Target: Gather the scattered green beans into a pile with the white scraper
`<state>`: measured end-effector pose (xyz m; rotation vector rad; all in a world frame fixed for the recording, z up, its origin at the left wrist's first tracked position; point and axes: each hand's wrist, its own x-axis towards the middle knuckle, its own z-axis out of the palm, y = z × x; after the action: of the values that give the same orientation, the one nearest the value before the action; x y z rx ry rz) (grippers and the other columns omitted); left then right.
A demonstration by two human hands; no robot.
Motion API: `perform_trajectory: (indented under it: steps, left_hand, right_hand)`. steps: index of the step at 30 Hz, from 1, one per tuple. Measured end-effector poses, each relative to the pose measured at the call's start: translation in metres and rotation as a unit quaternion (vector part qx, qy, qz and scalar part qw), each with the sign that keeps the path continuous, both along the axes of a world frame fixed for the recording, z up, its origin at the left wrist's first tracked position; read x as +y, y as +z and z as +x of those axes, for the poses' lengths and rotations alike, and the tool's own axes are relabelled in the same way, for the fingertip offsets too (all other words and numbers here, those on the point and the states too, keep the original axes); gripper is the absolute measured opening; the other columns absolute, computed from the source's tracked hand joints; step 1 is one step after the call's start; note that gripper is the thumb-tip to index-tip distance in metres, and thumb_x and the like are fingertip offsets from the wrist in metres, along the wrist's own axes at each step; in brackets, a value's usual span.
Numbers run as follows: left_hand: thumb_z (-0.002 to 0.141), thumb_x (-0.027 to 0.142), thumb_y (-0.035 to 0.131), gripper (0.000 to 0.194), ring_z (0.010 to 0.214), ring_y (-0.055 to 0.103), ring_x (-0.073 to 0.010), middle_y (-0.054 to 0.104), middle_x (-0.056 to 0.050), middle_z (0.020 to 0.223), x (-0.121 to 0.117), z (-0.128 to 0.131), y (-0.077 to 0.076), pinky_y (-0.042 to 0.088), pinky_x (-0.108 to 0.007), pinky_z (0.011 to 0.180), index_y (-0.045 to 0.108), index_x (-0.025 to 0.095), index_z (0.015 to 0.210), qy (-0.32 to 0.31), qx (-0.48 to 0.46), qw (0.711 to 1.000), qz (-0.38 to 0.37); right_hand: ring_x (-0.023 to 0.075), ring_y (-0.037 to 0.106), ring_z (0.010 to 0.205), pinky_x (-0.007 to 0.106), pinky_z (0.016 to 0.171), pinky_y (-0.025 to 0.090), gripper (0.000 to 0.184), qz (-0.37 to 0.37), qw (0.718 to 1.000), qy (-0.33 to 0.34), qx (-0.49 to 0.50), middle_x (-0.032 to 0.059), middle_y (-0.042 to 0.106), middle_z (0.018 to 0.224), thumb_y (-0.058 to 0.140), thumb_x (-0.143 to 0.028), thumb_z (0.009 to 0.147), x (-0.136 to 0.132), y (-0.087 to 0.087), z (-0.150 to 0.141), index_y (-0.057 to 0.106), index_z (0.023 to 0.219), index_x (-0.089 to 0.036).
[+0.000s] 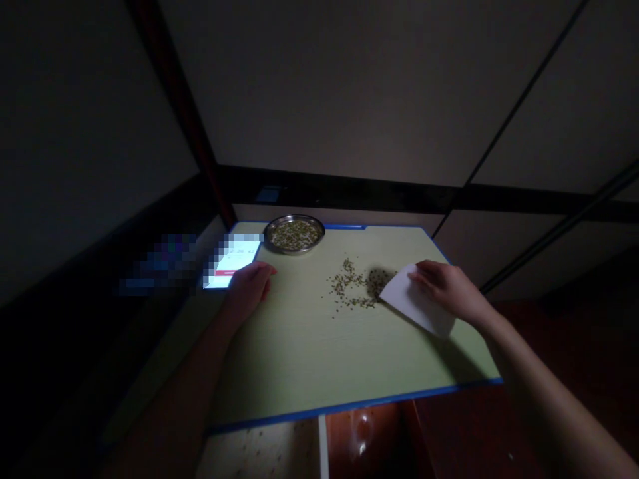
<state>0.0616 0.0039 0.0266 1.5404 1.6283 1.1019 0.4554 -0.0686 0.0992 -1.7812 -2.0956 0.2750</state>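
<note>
My right hand grips a white sheet of paper that slants down onto a pale green table, its lower edge against a dense pile of small green beans. More beans lie scattered just left of the pile. My left hand rests on the table with fingers curled, touching the near edge of a lit phone. A round metal plate holding beans sits at the far edge of the table.
The table has a blue rim and stands in a dim room against a wall with dark trim. A reddish floor shows to the right and below the near edge. A pixelated patch lies left of the phone.
</note>
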Motion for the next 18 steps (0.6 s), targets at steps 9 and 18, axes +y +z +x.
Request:
perform_trajectory:
  steps: [9, 18]
  left_hand:
    - [0.077, 0.043, 0.049, 0.027, 0.043, 0.045, -0.0124, 0.049, 0.005, 0.044, 0.005, -0.005, -0.008, 0.033, -0.025, 0.046, 0.060, 0.018, 0.074, -0.007, 0.009, 1.000, 0.015]
    - [0.079, 0.045, 0.048, 0.029, 0.045, 0.046, -0.0142, 0.050, 0.005, 0.046, 0.004, -0.007, -0.008, 0.034, -0.026, 0.046, 0.061, 0.019, 0.078, 0.008, 0.033, 0.999, -0.008]
  right_hand:
    - [0.0243, 0.067, 0.089, 0.027, 0.065, 0.041, 0.038, -0.033, 0.963, -0.245, -0.110, 0.0160, 0.072, 0.098, 0.043, -0.040, 0.092, 0.040, -0.041, 0.070, 0.069, 0.106, -0.016]
    - [0.0296, 0.067, 0.098, 0.033, 0.073, 0.047, 0.043, -0.043, 0.952, -0.273, -0.130, 0.0176, 0.071, 0.105, 0.038, -0.046, 0.095, 0.070, -0.043, 0.048, 0.065, 0.114, -0.019]
